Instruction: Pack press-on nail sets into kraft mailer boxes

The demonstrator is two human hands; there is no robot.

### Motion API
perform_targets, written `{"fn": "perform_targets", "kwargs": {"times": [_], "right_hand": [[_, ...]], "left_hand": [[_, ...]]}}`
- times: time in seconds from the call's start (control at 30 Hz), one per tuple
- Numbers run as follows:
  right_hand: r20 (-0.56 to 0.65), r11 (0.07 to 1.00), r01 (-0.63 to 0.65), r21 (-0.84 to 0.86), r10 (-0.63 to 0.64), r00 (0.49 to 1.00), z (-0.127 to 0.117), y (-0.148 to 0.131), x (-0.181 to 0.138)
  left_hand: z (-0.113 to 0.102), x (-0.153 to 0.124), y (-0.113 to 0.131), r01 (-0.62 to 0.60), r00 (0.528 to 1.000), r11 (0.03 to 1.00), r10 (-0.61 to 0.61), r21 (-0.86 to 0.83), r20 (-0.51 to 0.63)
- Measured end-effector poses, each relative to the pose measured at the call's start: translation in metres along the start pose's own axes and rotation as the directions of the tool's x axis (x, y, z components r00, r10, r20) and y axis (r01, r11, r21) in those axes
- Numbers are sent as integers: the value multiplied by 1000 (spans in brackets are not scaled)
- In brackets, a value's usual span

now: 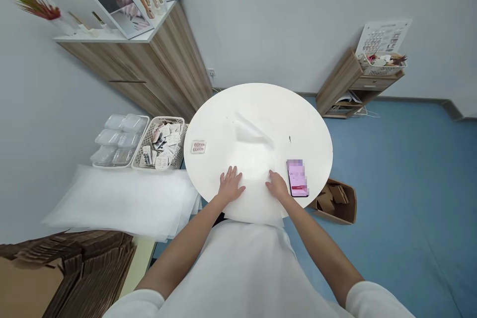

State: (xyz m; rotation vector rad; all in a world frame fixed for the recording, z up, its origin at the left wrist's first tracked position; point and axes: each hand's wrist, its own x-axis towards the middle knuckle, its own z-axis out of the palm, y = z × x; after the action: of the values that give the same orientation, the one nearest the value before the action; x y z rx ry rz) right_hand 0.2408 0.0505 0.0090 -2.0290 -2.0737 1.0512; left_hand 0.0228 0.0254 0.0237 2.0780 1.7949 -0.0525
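Note:
My left hand [230,185] lies flat with fingers spread on a white foam sheet [250,159] spread over the round white table [257,104]. The sheet's far part is folded up into a crease. My right hand [277,185] rests on the same sheet near its right edge, fingers curled downward against it. A phone [297,177] with a pink screen lies just right of my right hand. A small clear packet with pink pieces [198,146] sits on the table to the left of the sheet.
Left of the table are a stack of white foam sheets [122,201], a white basket of small packets [162,143] and a tray of clear boxes [117,139]. Flat cardboard [67,268] lies at lower left. An open cardboard box [335,201] stands on the blue floor.

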Motion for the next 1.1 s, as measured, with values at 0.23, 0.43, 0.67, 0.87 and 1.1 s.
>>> {"fn": "perform_targets", "kwargs": {"times": [0.23, 0.43, 0.67, 0.87, 1.1], "right_hand": [[-134, 962, 142, -234, -177, 975, 2, 1, -5], [74, 913, 276, -300, -266, 961, 13, 1, 6], [33, 929, 218, -298, -218, 975, 6, -19, 36], [79, 955, 148, -258, -132, 988, 21, -26, -1], [89, 968, 57, -245, -37, 995, 29, -29, -12]], "left_hand": [[15, 3, -5, -61, 991, 995, 50, 82, 125], [8, 21, -13, -17, 997, 996, 9, 92, 83], [5, 12, -18, -210, 975, 977, 207, 39, 82], [8, 6, -26, -256, 963, 967, 255, 5, 84], [6, 14, -31, -309, 947, 951, 308, -2, 92]]}}
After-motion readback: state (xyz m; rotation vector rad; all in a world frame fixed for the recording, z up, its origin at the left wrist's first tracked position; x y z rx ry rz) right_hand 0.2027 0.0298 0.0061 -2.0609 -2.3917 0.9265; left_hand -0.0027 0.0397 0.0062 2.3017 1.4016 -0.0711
